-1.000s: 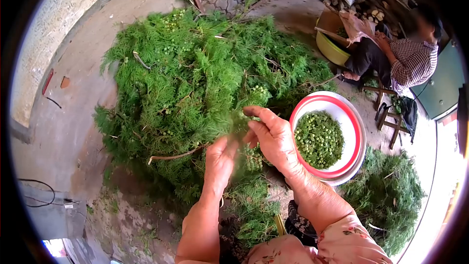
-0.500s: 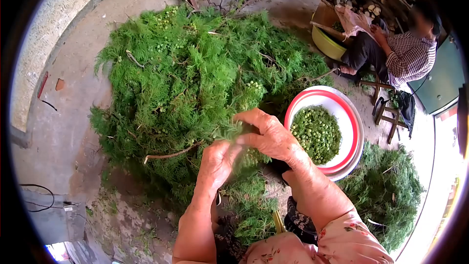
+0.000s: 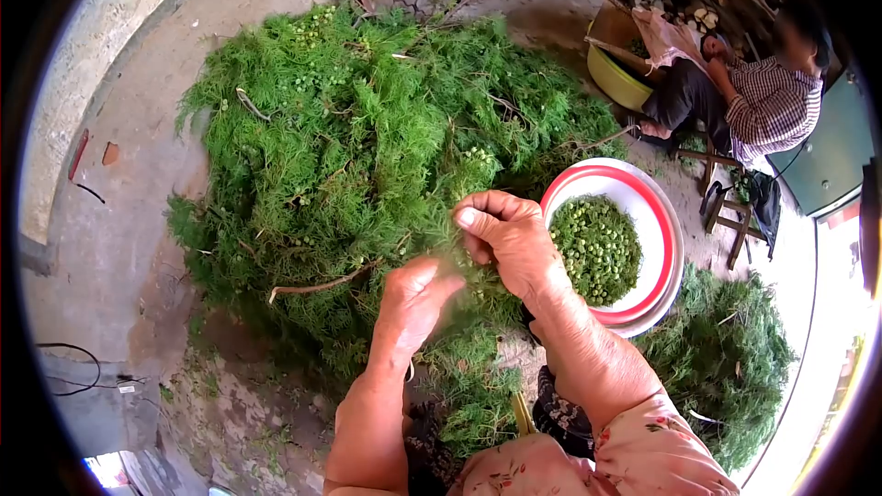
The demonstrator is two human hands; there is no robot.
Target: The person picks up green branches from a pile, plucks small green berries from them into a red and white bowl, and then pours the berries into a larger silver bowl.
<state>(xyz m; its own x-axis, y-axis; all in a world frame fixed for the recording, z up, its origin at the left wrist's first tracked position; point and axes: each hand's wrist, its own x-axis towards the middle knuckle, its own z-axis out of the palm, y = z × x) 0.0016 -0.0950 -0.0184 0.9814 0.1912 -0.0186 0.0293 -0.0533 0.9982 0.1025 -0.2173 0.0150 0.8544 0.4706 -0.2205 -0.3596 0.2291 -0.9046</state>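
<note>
Over the front of a big heap of feathery green branches [image 3: 367,138], my two hands work close together. My right hand [image 3: 505,234] has thumb and fingers pinched on a leafy green sprig [image 3: 435,223], partly lost against the heap. Just below and left of it is my left hand [image 3: 413,298]; its fingertips are smeared by motion, so what they hold cannot be made out. Right of my right hand stands a white basin with a red rim band [image 3: 663,248]. Small round green cones mixed with leaf bits [image 3: 597,253] lie inside it.
At the upper right, another person [image 3: 767,106] sits beside a yellow-green tub [image 3: 616,81]. A wooden stool [image 3: 730,220] stands nearby. A smaller pile of branches [image 3: 726,358] lies below the basin. One bare stick [image 3: 317,290] pokes out of the heap's front.
My hands have moved apart, the left now lower with its fingers blurred. My right hand has turned, its thumb now showing on top. The other person's hands have shifted slightly.
</note>
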